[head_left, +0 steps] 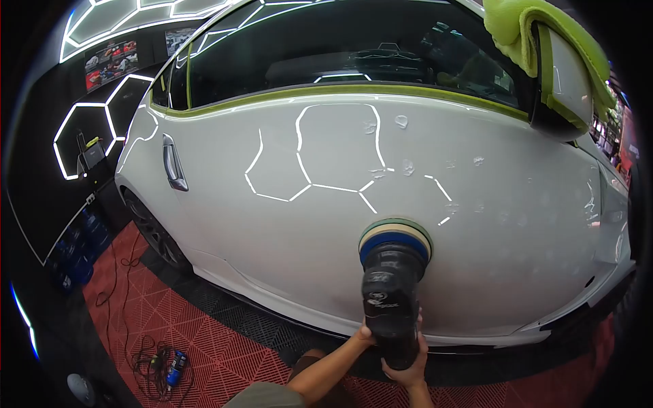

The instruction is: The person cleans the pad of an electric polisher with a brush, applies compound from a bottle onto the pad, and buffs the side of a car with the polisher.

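A black car polisher [389, 306] stands out from the white car door [292, 231], its round pad [396, 234] with blue, cream and green layers against the lower middle of the panel. My left hand [366, 334] is closed on the left side of the polisher's body, mostly hidden behind it. Lower down, my right hand [410, 369] wraps the rear end of the body. Above and right of the pad, small clear smears of polish [409, 167] dot the paint. Yellow-green masking tape [326, 90] borders the window.
A lime towel [510, 27] drapes over the taped side mirror [570, 81]. The chrome door handle [174, 163] is at left. On the red tiled floor [224, 340] lie a coiled cable [146, 367] and a blue bottle-like item [176, 368].
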Demonstrator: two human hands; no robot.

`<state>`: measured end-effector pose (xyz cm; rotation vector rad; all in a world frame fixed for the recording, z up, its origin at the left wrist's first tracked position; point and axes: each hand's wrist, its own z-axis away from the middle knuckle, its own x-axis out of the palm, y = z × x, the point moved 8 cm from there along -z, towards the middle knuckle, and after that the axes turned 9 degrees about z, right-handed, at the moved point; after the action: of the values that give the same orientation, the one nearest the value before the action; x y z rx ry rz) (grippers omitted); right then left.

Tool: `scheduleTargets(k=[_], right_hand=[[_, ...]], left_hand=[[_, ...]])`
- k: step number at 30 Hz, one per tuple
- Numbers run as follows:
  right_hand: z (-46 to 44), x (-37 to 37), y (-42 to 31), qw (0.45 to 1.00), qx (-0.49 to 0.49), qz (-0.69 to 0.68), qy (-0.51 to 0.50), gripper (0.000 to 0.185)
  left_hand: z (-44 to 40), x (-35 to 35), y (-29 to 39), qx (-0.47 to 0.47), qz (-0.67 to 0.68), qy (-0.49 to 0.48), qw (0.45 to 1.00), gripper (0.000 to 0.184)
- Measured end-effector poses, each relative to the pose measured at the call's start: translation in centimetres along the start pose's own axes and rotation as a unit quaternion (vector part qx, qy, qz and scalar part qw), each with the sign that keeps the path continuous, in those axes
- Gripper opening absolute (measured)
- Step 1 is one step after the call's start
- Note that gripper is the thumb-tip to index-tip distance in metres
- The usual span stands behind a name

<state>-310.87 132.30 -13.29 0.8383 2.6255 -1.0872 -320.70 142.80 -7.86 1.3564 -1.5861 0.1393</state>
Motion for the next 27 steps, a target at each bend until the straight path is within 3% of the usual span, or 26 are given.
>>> scheduleTargets(k=[3,4,8,10,13,17,19,20,23,27], right_hand=[[-0.9,1.3,-0.3,1.000,-0.001,-0.001,-0.018,0.116],[-0.3,1.7,-1.0,0.999,-0.007,-0.037,-0.028,0.115],[-4.2,1.2,-5.1,0.999,-0.044,0.014,-0.016,0.109],[-6.8,1.0,-7.5,0.997,-0.067,0.007,-0.026,0.107],[-9.8,0.9,-8.4,0.998,-0.013,0.008,-0.057,0.108],[-11.1,-1.7,-10.7,0.998,-0.006,0.033,-0.046,0.110],[-10.6,-2.9,-11.8,0.998,0.010,-0.036,-0.052,0.107],[-10.4,-3.5,-11.8,0.999,0.015,-0.031,-0.039,0.107],[-10.1,-5.6,-11.4,0.998,0.024,-0.053,0.009,0.104],[-9.6,-8.9,-9.9,0.998,0.062,-0.018,0.002,0.102]], left_hand=[[1.1,0.8,2.3,0.049,-0.023,-0.014,0.998,0.135],[1.2,1.7,3.2,0.084,0.038,-0.085,0.992,0.120],[0.7,4.2,7.1,0.116,0.012,-0.107,0.987,0.124],[-0.1,5.1,9.4,0.180,0.030,-0.116,0.976,0.127],[-2.9,5.5,11.7,0.227,-0.006,-0.127,0.966,0.119],[-4.4,8.7,12.4,0.231,-0.017,-0.098,0.968,0.114],[-4.3,11.0,11.9,0.242,-0.055,-0.036,0.968,0.114],[-4.8,11.6,11.4,0.226,-0.108,-0.031,0.968,0.113],[-7.2,13.2,9.5,0.228,-0.073,-0.046,0.970,0.113],[-8.3,11.6,6.0,0.147,-0.143,0.007,0.979,0.115]])
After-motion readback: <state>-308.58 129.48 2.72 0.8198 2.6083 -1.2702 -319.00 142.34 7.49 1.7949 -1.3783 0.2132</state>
